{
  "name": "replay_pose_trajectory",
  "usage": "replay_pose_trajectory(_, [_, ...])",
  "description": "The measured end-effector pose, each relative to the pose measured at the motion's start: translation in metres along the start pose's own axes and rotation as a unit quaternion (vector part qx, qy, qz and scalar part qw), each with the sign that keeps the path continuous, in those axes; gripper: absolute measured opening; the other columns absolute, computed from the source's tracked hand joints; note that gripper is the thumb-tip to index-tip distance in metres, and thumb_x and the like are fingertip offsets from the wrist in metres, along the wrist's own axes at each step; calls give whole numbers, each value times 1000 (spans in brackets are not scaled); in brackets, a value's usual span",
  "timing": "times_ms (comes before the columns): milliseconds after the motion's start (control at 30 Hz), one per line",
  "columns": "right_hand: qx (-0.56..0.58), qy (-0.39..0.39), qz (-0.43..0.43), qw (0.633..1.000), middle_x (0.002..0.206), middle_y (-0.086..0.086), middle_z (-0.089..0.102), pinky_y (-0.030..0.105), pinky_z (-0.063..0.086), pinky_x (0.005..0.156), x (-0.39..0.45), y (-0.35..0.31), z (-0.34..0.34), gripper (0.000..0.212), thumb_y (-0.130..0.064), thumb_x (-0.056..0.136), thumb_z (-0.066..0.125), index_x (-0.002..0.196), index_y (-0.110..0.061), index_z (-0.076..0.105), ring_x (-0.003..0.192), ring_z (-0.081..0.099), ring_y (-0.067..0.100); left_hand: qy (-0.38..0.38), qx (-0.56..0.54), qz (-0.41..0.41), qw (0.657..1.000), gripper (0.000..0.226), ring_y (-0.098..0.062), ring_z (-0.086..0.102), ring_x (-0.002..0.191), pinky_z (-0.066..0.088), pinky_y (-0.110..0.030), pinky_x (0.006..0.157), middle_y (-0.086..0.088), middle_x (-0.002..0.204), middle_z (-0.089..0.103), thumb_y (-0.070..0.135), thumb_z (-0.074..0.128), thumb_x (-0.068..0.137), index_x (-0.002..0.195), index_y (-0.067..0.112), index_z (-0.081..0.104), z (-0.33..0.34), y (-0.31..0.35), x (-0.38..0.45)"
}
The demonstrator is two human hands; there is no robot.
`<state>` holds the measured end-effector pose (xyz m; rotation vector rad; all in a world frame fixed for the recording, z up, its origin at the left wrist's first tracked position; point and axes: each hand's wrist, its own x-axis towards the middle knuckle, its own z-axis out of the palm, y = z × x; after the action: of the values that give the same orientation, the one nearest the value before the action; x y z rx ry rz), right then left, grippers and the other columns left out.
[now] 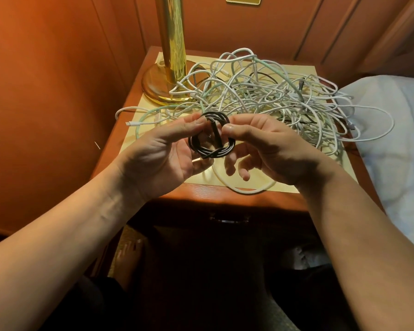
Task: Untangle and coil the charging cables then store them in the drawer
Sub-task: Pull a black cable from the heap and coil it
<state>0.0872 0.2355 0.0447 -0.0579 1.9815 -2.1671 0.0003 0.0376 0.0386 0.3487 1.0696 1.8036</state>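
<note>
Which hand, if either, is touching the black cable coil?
Touching, both: the head view shows left hand and right hand pinching the black cable coil.

lamp base (pixel 158 89): polished brass | nightstand (pixel 225 194): glossy wood | black cable coil (pixel 210 152): smooth

Reddish wood-panelled walls (pixel 58 68) enclose a wooden nightstand (pixel 225 197), brass lamp (pixel 171 56) and white-sheeted bed (pixel 397 139).

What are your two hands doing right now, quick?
Left hand: pinches the top of the coiled black cable with thumb and fingers.
Right hand: also pinches that black coil, at its right side.
</note>
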Motion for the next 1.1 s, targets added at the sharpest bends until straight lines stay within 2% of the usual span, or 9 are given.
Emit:
replay_pose_trajectory(133, [-54, -2, -14, 998, 101, 10, 70, 24, 50, 44, 2, 0, 2, 18, -18, 105, 53, 111, -3, 60, 64, 70, 20, -13, -2, -16, 1000, 44, -20, 43, 117, 47, -30, 82, -4, 119, 62, 26, 58, 96, 138, 15, 56, -5, 1, -4])
replay_pose_trajectory(300, [-43, -19, -12, 999, 101, 13, 64, 26, 49, 46, 12, 5, 12, 31, -17, 102, 52, 122, 6, 54, 56, 60, 15, -13, -27, -18, 999, 42, -2, 55, 74, 46, -26, 74, 4, 104, 66, 24, 55, 99, 139, 16, 55, -16, 2, -12])
replay_pose_trajectory(400, [-39, -34, -10, 999, 96, 10, 67, 25, 50, 43, 18, 8, 19, 23, -12, 99, 56, 120, -5, 56, 53, 60, 15, -3, -31, -25, 999, 53, -1, 53, 69, 35, -24, 74, 3, 108, 63, 24, 61, 95, 146, 14, 53, -22, 2, -18])
replay_pose_trajectory(500, [-83, -16, -24, 996, 86, 5, 72, 26, 52, 42, 26, 10, 28, 27, -7, 92, 61, 116, -19, 61, 55, 65, 21, 25, -39, -20, 999, 41, -3, 52, 67, 30, -25, 75, 4, 101, 59, 23, 61, 95, 135, 15, 63, -23, -1, -23])
replay_pose_trajectory(633, [-124, 27, -31, 991, 89, 11, 74, 38, 61, 51, 38, 13, 40, 20, -7, 97, 66, 111, -20, 63, 64, 71, 29, 95, 17, -6, 995, 57, -7, 54, 68, 40, -28, 82, 7, 84, 64, 29, 59, 94, 148, 11, 52, -25, 8, -28])
replay_pose_trajectory(700, [-132, 44, -21, 990, 95, 18, 73, 41, 62, 55, 46, 17, 47, 13, -8, 100, 64, 110, -16, 64, 66, 71, 30, 147, 128, -4, 981, 54, -16, 65, 83, 48, -41, 103, 1, 90, 71, 30, 61, 93, 140, 5, 55, -33, 19, -31])
replay_pose_trajectory(767, [-121, 53, -12, 991, 95, 18, 75, 40, 61, 56, 50, 19, 53, 11, -16, 98, 66, 108, -16, 64, 63, 70, 30, 171, 208, -5, 963, 43, -16, 70, 93, 45, -52, 110, -3, 93, 75, 28, 64, 90, 127, 5, 62, -42, 29, -35])
replay_pose_trajectory(933, [-43, 40, 3, 998, 96, 19, 77, 33, 60, 53, 57, 18, 69, 15, -6, 99, 64, 113, -7, 63, 55, 65, 25, 177, 263, -15, 948, 33, -20, 72, 96, 52, -41, 93, -12, 105, 77, 19, 74, 81, 112, 9, 70, -68, 50, -51])
replay_pose_trajectory(1100, [17, 49, 25, 998, 94, 14, 77, 29, 60, 57, 63, 20, 89, 26, -21, 93, 69, 115, -7, 65, 60, 66, 23, 201, 356, 2, 913, 27, -15, 72, 82, 54, -24, 69, -7, 93, 78, 23, 79, 74, 99, 12, 78, -79, 62, -60])
